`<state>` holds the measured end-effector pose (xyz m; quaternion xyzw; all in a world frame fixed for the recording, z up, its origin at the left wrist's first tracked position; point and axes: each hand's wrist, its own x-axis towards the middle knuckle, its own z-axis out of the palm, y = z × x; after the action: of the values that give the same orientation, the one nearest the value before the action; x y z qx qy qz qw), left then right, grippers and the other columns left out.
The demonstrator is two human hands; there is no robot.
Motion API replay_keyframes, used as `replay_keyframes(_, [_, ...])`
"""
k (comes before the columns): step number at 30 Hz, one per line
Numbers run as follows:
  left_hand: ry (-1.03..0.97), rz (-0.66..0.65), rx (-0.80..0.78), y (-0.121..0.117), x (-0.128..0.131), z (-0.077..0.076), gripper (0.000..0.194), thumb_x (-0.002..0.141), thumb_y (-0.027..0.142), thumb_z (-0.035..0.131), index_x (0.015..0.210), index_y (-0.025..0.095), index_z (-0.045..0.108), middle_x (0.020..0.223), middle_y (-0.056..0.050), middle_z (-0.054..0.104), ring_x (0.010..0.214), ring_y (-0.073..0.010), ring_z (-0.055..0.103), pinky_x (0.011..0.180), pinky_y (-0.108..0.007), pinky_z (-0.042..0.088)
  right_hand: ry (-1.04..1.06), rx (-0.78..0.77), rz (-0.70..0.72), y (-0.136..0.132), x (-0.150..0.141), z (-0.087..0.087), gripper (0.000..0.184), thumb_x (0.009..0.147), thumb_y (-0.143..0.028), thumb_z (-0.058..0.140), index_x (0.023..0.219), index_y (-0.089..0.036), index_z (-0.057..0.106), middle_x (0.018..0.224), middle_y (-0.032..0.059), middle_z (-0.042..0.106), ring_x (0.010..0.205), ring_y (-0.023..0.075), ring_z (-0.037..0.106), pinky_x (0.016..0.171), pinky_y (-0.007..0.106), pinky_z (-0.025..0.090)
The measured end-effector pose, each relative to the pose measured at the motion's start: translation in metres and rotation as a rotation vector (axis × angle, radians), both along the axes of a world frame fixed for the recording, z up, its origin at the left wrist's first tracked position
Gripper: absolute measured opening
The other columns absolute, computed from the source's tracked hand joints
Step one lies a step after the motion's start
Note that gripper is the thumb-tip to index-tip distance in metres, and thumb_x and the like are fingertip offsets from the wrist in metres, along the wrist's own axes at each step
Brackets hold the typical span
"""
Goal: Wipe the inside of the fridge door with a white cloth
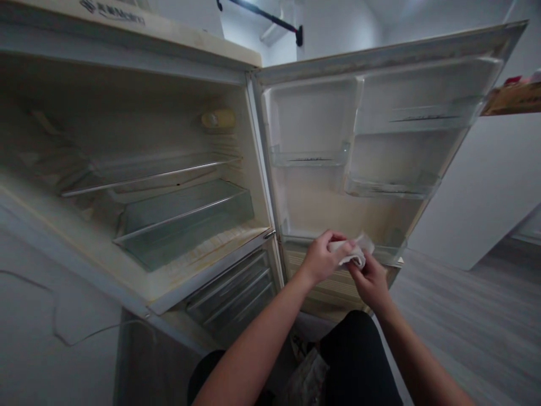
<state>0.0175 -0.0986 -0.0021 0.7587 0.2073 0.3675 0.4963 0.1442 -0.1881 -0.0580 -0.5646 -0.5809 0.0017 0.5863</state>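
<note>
Between both my hands is a crumpled white cloth or tissue [358,257], in front of the open fridge door [313,208]. My left hand [324,256] has its fingers closed around the left side of it. From the right, my right hand [372,282] pinches its other end, thumb and fingers together. To the left stands the open fridge [253,169], with stains along its bottom edge. Inside are a glass shelf [156,172], a clear drawer [190,225] and a yellowish lamp cover [218,119] on the back wall.
Clear door shelves [313,158] line the open door. The lower compartment with clear drawers [236,293] is open too. A thin cable [91,335] hangs at left. A plastic bag [306,378] lies between my legs. A white cabinet [477,186] stands at right.
</note>
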Motion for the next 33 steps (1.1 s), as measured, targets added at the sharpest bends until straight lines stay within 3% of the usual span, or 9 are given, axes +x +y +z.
replay_keyframes(3, [0.086,0.085,0.112,-0.01,-0.008,0.002,0.019,0.087,0.038,0.06,0.093,0.02,0.064,0.091,-0.003,0.072,0.086,-0.0168,0.067,0.079,-0.027,0.051,-0.022,-0.022,0.045,-0.005,-0.008,-0.014,0.016,0.092,-0.039,0.057,0.085,-0.025,0.057,0.07,-0.0007,0.059,0.06,0.0166,0.053,0.055,0.028,0.044])
replay_keyframes(7, [0.275,0.158,0.293,-0.024,-0.022,0.009,0.026,0.082,0.039,0.067,0.101,0.023,0.062,0.096,-0.005,0.072,0.084,-0.0197,0.067,0.076,-0.03,0.052,0.054,-0.051,0.072,-0.014,-0.008,-0.023,0.012,0.092,-0.036,0.054,0.093,-0.024,0.058,0.078,0.0004,0.062,0.067,0.0173,0.056,0.061,0.028,0.047])
replay_keyframes(10, [0.422,0.163,0.411,-0.038,-0.029,0.016,0.024,0.082,0.042,0.067,0.095,0.023,0.062,0.093,-0.004,0.071,0.085,-0.0214,0.066,0.077,-0.032,0.052,0.096,-0.048,0.064,-0.018,-0.008,-0.025,0.009,0.09,-0.031,0.054,0.09,-0.022,0.058,0.075,-0.001,0.059,0.065,0.015,0.053,0.059,0.025,0.044])
replay_keyframes(13, [0.445,0.13,0.516,-0.047,-0.03,0.017,0.029,0.081,0.041,0.067,0.104,0.022,0.063,0.104,-0.005,0.069,0.095,-0.0231,0.066,0.083,-0.034,0.053,0.133,-0.01,0.012,-0.02,-0.011,-0.025,0.008,0.086,-0.027,0.056,0.087,-0.02,0.057,0.071,-0.002,0.057,0.062,0.0131,0.05,0.057,0.023,0.041])
replay_keyframes(17, [0.386,0.126,0.449,-0.038,-0.028,0.01,0.016,0.088,0.024,0.054,0.096,0.022,0.067,0.102,-0.003,0.069,0.093,-0.0182,0.065,0.083,-0.029,0.051,0.176,-0.066,-0.02,-0.023,-0.017,-0.022,0.015,0.091,-0.032,0.057,0.09,-0.018,0.062,0.074,-0.001,0.061,0.065,0.0126,0.053,0.061,0.022,0.042])
replay_keyframes(22, [0.332,0.119,0.325,-0.022,-0.03,-0.002,0.023,0.094,0.035,0.053,0.09,0.02,0.071,0.093,-0.003,0.069,0.085,-0.016,0.063,0.075,-0.026,0.048,0.238,-0.131,-0.011,-0.025,-0.024,-0.02,0.022,0.089,-0.039,0.061,0.095,-0.018,0.066,0.082,0.0015,0.066,0.073,0.0152,0.057,0.067,0.024,0.044])
replay_keyframes(29, [0.225,0.072,0.354,-0.03,-0.03,-0.006,0.027,0.097,0.032,0.049,0.082,0.019,0.067,0.085,-0.001,0.066,0.081,-0.0137,0.061,0.073,-0.024,0.043,0.914,-0.29,0.177,-0.01,-0.024,-0.028,0.04,0.078,-0.059,0.069,0.088,-0.021,0.063,0.079,0.0023,0.063,0.068,0.0177,0.056,0.06,0.026,0.045])
replay_keyframes(31, [0.222,0.115,0.342,-0.031,-0.031,-0.007,0.029,0.099,0.032,0.046,0.081,0.019,0.065,0.083,-0.001,0.065,0.079,-0.0135,0.059,0.071,-0.024,0.042,0.979,-0.265,0.232,-0.007,-0.019,-0.027,0.039,0.075,-0.056,0.075,0.083,-0.021,0.06,0.073,-0.0004,0.057,0.063,0.0139,0.051,0.056,0.023,0.04])
replay_keyframes(33, [0.233,0.172,0.331,-0.028,-0.032,-0.009,0.024,0.097,0.028,0.047,0.084,0.019,0.065,0.085,-0.001,0.066,0.08,-0.014,0.06,0.072,-0.025,0.042,0.874,-0.171,0.216,-0.009,-0.012,-0.023,0.037,0.08,-0.054,0.073,0.082,-0.02,0.06,0.071,-0.0016,0.053,0.064,0.0119,0.047,0.057,0.021,0.038])
